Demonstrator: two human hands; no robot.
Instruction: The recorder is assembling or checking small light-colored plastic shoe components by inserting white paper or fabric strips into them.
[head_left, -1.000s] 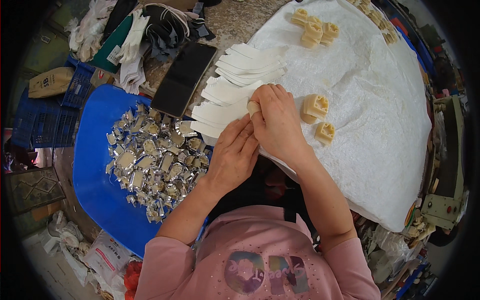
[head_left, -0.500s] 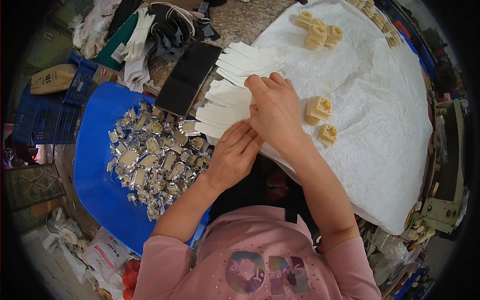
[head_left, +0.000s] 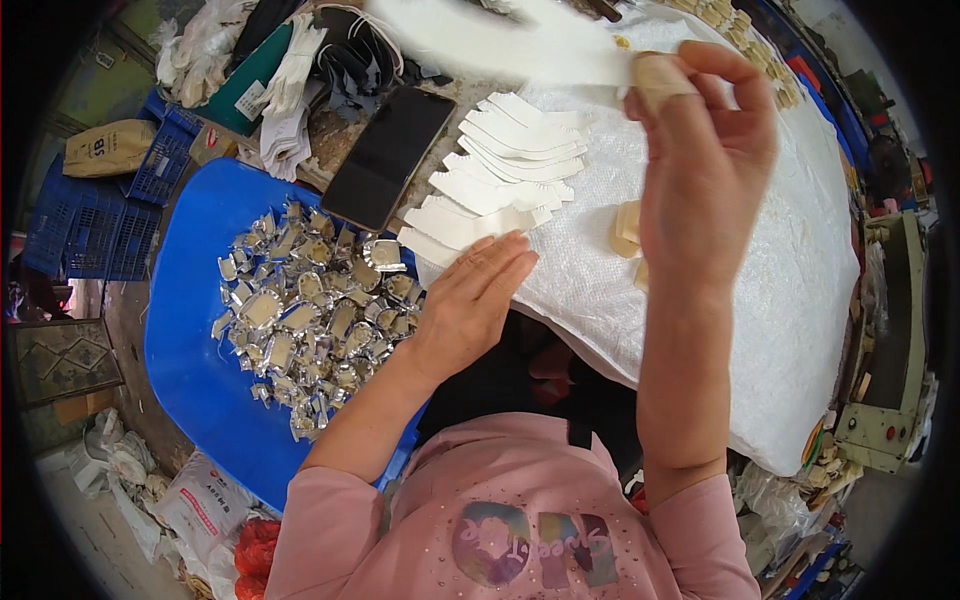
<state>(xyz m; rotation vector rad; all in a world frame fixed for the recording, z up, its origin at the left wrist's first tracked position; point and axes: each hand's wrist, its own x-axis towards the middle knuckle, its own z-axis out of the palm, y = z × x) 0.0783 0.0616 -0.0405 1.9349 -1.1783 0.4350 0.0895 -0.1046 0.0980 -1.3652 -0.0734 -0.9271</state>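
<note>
My left hand (head_left: 470, 300) lies with its fingers stretched flat on the near end of an overlapping row of white, curved, paper-like pieces with notched edges (head_left: 500, 185). My right hand (head_left: 705, 160) is raised over the white woven sheet (head_left: 770, 330), thumb and fingers pinched on one end of a long white strip (head_left: 540, 45). The strip reaches off to the left and is smeared by motion. Beside my right wrist stand cream-coloured moulded blocks (head_left: 626, 228), partly hidden by the hand and forearm.
At left, a blue basin (head_left: 190, 370) holds many silver-edged small pieces (head_left: 310, 320). A black phone (head_left: 388, 160) lies between basin and row. White gloves (head_left: 297, 70) and dark cloth are at the back left. More cream blocks (head_left: 745, 40) line the sheet's far edge.
My right hand has lifted away from the row, up and to the right, with a white strip pinched in it. My left hand has stayed near the row's near end, fingers now flatter.
</note>
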